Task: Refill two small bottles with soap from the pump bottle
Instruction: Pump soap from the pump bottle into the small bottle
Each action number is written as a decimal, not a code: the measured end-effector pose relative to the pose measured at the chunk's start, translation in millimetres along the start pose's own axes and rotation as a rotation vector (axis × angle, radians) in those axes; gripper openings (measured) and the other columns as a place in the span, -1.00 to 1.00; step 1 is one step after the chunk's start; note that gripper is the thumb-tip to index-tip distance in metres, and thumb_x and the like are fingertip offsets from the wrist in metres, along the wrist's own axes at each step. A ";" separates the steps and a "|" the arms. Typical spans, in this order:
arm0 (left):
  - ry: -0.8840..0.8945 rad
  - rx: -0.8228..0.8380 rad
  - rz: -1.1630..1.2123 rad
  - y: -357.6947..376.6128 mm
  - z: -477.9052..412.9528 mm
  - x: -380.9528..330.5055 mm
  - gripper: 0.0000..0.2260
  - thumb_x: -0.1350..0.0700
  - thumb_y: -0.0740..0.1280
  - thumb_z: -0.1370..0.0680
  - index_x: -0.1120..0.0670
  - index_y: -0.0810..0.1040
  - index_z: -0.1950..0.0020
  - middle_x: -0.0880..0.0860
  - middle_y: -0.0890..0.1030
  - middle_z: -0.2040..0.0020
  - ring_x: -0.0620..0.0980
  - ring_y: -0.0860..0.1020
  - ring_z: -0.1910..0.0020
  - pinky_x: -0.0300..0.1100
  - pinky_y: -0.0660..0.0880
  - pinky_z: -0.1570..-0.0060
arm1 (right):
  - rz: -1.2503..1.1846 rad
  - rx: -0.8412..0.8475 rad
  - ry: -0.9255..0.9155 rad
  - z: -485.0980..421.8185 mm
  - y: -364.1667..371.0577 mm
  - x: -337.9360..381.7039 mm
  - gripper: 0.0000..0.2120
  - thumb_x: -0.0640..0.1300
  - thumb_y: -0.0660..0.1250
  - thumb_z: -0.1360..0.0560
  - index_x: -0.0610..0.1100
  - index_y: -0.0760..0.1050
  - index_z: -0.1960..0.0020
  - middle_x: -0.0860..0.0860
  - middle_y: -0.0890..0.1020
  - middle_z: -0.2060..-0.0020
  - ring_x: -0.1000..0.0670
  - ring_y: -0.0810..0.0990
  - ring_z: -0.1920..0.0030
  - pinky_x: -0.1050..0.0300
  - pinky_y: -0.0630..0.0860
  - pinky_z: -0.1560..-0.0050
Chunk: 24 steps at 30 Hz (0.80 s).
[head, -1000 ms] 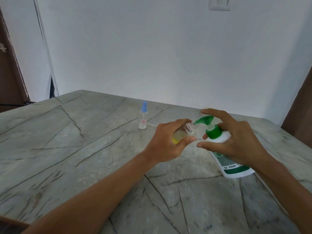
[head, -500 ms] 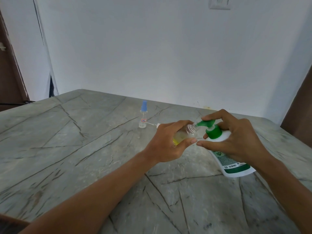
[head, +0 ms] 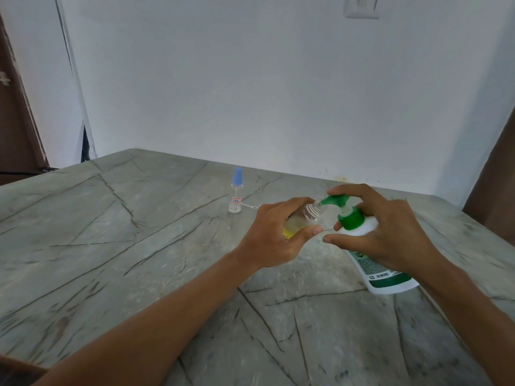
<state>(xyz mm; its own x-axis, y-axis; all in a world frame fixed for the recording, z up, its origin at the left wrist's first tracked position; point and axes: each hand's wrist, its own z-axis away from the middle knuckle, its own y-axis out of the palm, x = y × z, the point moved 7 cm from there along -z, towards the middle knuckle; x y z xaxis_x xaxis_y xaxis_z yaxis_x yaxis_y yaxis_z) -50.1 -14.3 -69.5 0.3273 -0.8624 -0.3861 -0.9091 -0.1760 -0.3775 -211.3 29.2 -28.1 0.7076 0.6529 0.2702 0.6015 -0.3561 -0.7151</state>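
We judge the small bottle (head: 305, 218) to be light and thin-walled, so a hard squeeze would likely dent it, and any soap on its outside would make it slippery. The best hold is round the body, below the threaded neck, which leaves the mouth free. It is clear plastic and uncapped, tipped with its mouth toward three o'clock, and has a little yellowish liquid at the bottom.

Our left hand (head: 274, 236) is wrapped round that body, thumb nearest us, holding it above the table (head: 139, 246). The mouth meets the green spout of the pump bottle (head: 370, 243), which leans at three o'clock from it. That bottle is white with a green collar and label and looks heavier and stiffer. We cannot tell whether soap is flowing.

Our right hand (head: 390, 232) clasps its white shoulder, with the forefinger arched over the pump head.

At ten o'clock from the held bottle, well apart, the second small bottle (head: 236, 195) stands upright, clear with a blue cap. A thin white tube (head: 249, 206) lies just beside it.
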 end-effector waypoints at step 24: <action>-0.010 0.011 -0.010 0.6 -0.8 2.8 -0.65 0.08 0.49 -0.48 0.23 0.58 -0.18 -0.18 0.57 0.12 -0.38 0.51 0.23 -0.54 0.34 0.18 | 0.024 0.006 0.005 -0.7 1.4 -1.0 -0.37 0.29 0.48 -0.22 0.40 0.31 -0.22 0.29 0.63 0.19 0.29 0.62 0.17 0.44 0.51 0.23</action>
<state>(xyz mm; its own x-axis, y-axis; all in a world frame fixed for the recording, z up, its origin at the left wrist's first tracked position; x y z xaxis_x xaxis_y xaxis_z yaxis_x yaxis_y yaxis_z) -49.9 -17.3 -70.1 0.3390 -0.8559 -0.3906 -0.9028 -0.1792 -0.3909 -210.9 27.6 -28.9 0.7236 0.6407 0.2567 0.5825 -0.3673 -0.7251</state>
